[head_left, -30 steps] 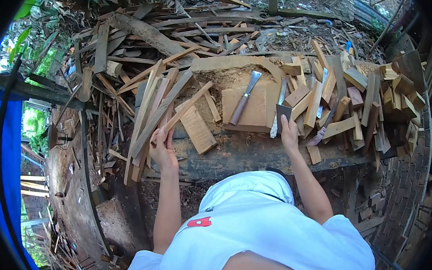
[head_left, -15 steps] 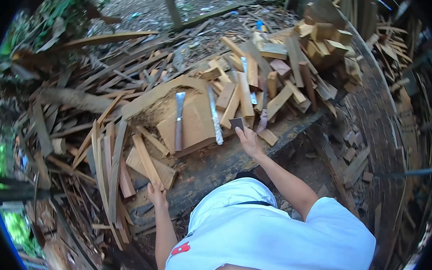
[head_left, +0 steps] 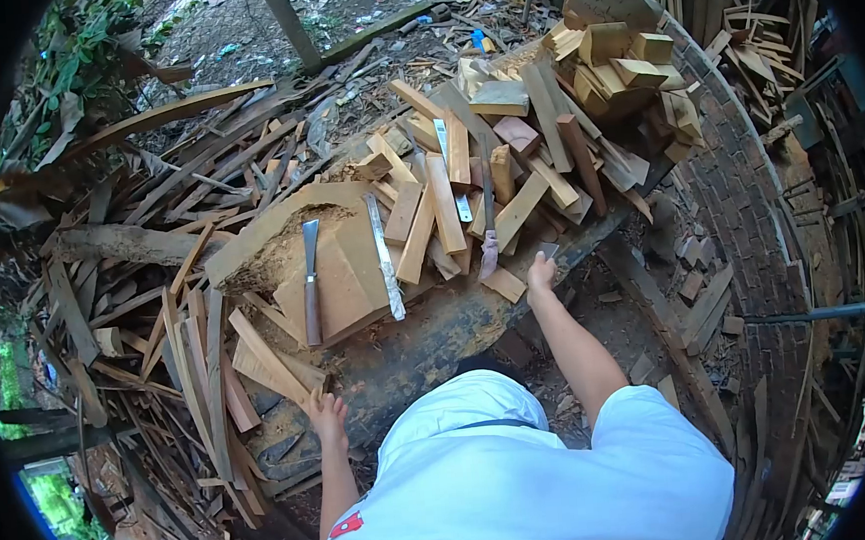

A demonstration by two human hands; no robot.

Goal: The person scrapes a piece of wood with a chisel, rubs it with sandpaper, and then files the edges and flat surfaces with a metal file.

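Observation:
My left hand (head_left: 326,415) is closed at the near end of a slim wooden strip (head_left: 266,354), whose far end points up and left over a wider board (head_left: 242,365). In my right hand (head_left: 542,274), held out over the bench's front edge, is a small flat rectangular piece (head_left: 548,249); it looked dark a moment ago and catches the light now. A chisel (head_left: 312,283) with a wooden handle lies on a broad wood block (head_left: 347,266). Beside it rests a long tool wrapped in pale material (head_left: 385,258). A wood offcut (head_left: 504,284) lies near my right hand.
A pile of cut wood blocks (head_left: 523,198) covers the bench's right part, with a handsaw-like metal blade (head_left: 462,208) among it. Long scrap strips (head_left: 214,376) lean at left. A low brick wall (head_left: 738,188) stands right. The worn bench plank (head_left: 409,357) runs in front of me.
My right hand has swung right with the small flat piece, away from the pale wrapped tool. My left hand stays at the strip's near end. The view has shifted.

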